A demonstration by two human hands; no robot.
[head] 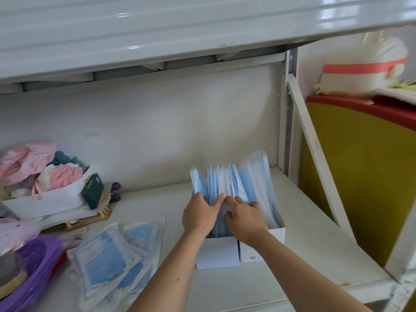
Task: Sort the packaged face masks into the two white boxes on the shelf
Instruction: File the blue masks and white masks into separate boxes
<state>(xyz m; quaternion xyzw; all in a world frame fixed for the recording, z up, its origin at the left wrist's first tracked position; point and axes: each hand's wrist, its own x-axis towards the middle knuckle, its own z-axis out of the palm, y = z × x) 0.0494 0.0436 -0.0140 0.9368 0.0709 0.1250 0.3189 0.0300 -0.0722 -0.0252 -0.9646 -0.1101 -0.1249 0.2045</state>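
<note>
Both boxes (217, 253) stand nearly full; left hand (199, 216) and right hand (244, 218) pinch upright masks (227, 183), while a loose pile (112, 255) waits left of them.

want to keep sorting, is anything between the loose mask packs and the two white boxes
Nothing visible lies on the shelf between the loose mask packs and the white boxes. Both hands, left and right, are in the upright packs there.
</note>
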